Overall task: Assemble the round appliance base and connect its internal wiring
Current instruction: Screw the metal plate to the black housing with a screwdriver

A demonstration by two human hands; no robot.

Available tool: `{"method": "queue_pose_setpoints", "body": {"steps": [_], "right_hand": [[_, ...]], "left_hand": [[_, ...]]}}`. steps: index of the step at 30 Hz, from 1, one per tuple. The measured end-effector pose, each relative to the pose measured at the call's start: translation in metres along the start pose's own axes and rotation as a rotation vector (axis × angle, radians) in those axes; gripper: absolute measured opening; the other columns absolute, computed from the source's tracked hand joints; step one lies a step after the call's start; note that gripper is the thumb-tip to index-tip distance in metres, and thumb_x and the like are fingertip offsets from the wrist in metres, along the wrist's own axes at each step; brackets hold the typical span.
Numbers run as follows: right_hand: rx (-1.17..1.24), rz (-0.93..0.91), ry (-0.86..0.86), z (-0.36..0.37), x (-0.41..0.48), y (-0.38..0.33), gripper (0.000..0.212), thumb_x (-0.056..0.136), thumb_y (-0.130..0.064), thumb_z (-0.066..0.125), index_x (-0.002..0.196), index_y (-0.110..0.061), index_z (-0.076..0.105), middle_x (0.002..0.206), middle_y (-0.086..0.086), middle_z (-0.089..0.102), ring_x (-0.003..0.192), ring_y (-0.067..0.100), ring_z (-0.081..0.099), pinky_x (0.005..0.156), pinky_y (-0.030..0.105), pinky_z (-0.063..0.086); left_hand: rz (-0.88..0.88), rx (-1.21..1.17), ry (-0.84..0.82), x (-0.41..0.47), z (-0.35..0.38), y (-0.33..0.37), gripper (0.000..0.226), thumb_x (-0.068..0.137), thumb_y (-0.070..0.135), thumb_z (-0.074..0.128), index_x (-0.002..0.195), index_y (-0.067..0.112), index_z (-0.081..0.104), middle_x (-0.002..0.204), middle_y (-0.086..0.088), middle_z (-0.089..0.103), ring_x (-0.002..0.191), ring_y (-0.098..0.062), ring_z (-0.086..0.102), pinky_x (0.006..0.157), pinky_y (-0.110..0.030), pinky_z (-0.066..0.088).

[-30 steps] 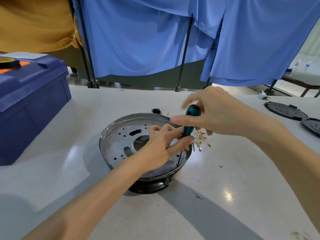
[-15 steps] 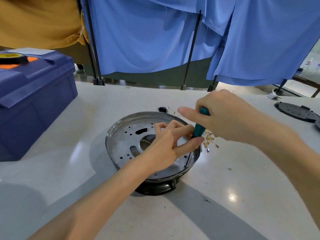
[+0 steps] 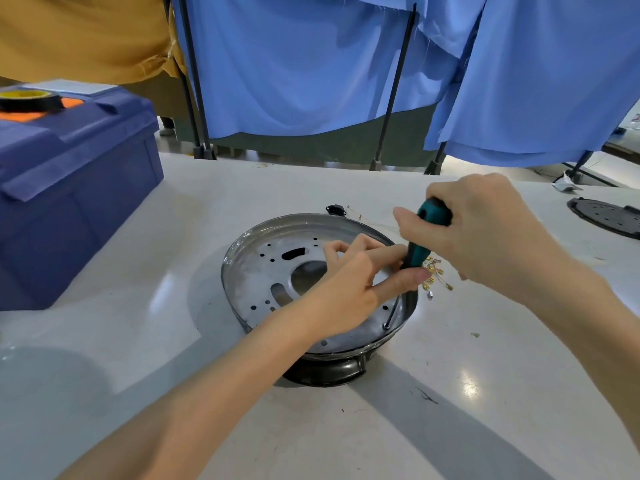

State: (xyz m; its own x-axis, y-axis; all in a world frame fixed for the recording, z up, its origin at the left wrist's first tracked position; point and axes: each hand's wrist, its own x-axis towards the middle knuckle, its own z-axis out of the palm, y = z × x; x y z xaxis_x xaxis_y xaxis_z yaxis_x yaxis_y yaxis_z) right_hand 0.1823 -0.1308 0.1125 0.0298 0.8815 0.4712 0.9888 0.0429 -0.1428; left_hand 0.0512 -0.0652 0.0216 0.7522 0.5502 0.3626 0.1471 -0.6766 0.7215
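right hand [image 3: 485, 230] now fully wraps the screwdriver [image 3: 420, 252] handle, no longer fingertips; left hand [image 3: 346, 292] just below pinches its neck, tip on screw [image 3: 385, 327], probably tightening the round base [image 3: 263, 271]

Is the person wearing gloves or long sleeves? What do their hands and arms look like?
No gloves: the left hand and the right hand are both bare. No sleeves show either. The left forearm and the right forearm are uncovered right to the picture's edge. I can't see any watch, ring or bracelet.
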Motion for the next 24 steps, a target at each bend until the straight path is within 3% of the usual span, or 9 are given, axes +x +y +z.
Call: {"method": "queue_pose_setpoints", "body": {"steps": [2,4,7,11,16,18,20,22,24], "right_hand": [[-0.019,-0.016,-0.020,-0.005,0.001,0.003,0.059,0.081,-0.058,0.054,0.050,-0.009,0.043,0.040,0.003,0.039,0.040,0.016,0.039,0.043,0.032,0.034],[0.136,-0.039,-0.127,-0.014,0.005,0.007,0.055,0.077,-0.062,0.060,0.057,-0.011,0.056,0.038,0.003,0.050,0.033,0.014,0.046,0.040,0.023,0.040],[0.292,-0.116,-0.153,-0.017,0.010,0.009,0.026,0.082,-0.036,0.072,0.070,-0.015,0.063,0.042,0.001,0.056,0.030,0.009,0.046,0.037,0.010,0.035],[0.198,-0.064,-0.016,-0.002,0.006,0.004,0.045,0.084,-0.033,0.068,0.056,-0.003,0.051,0.042,0.012,0.045,0.037,0.019,0.039,0.038,0.018,0.033],[0.052,-0.041,0.096,0.010,0.000,-0.015,0.050,0.084,-0.042,0.062,0.051,-0.013,0.039,0.044,0.000,0.032,0.045,0.014,0.029,0.048,0.029,0.026],[0.128,-0.014,0.047,0.006,0.004,-0.011,0.047,0.083,-0.041,0.066,0.054,-0.009,0.051,0.040,0.001,0.040,0.038,0.019,0.037,0.041,0.023,0.032],[0.279,0.064,0.038,-0.003,0.008,0.000,0.041,0.084,-0.036,0.070,0.057,-0.007,0.057,0.036,0.001,0.049,0.028,0.012,0.045,0.031,0.015,0.032],[0.377,0.137,0.104,-0.011,0.007,0.016,0.036,0.083,-0.031,0.070,0.057,-0.008,0.059,0.036,-0.003,0.053,0.021,0.008,0.041,0.029,0.012,0.031],[0.429,0.191,0.213,-0.019,0.005,0.033,0.034,0.080,-0.030,0.071,0.057,-0.008,0.059,0.035,0.001,0.052,0.022,0.011,0.035,0.030,0.012,0.029]], "left_hand": [[-0.026,-0.002,-0.036,0.000,0.001,-0.001,0.013,0.098,0.048,0.042,0.099,0.046,0.055,0.108,0.012,0.062,0.113,-0.003,0.036,0.107,-0.036,0.014],[-0.042,-0.003,-0.056,0.000,0.000,-0.003,0.029,0.096,0.051,0.037,0.106,0.037,0.061,0.110,0.016,0.063,0.113,-0.004,0.038,0.104,-0.033,0.015],[-0.043,0.021,-0.061,0.000,0.000,-0.004,0.042,0.092,0.055,0.030,0.111,0.034,0.061,0.109,0.019,0.063,0.111,-0.005,0.040,0.101,-0.032,0.016],[-0.041,-0.002,-0.011,-0.002,-0.004,-0.007,0.026,0.094,0.047,0.046,0.104,0.031,0.064,0.107,0.016,0.064,0.111,-0.007,0.041,0.103,-0.033,0.014],[-0.109,0.143,-0.058,-0.001,-0.004,-0.009,0.023,0.067,0.044,0.081,0.076,0.026,0.069,0.103,0.013,0.062,0.114,-0.011,0.037,0.098,-0.034,0.016],[-0.133,0.138,-0.085,-0.001,-0.005,-0.010,0.023,0.063,0.044,0.083,0.067,0.030,0.067,0.100,0.018,0.061,0.114,-0.008,0.037,0.097,-0.032,0.016],[-0.155,0.131,-0.098,-0.001,-0.006,-0.012,0.020,0.065,0.040,0.084,0.070,0.029,0.068,0.094,0.021,0.062,0.115,-0.009,0.037,0.097,-0.033,0.017],[-0.183,0.177,-0.114,0.000,-0.005,-0.013,0.018,0.066,0.032,0.086,0.076,0.026,0.071,0.086,0.025,0.061,0.117,-0.011,0.035,0.097,-0.035,0.017],[-0.165,0.255,-0.163,0.002,-0.004,-0.012,0.016,0.065,0.032,0.086,0.073,0.031,0.072,0.096,0.026,0.058,0.116,-0.009,0.033,0.095,-0.035,0.016]]}}
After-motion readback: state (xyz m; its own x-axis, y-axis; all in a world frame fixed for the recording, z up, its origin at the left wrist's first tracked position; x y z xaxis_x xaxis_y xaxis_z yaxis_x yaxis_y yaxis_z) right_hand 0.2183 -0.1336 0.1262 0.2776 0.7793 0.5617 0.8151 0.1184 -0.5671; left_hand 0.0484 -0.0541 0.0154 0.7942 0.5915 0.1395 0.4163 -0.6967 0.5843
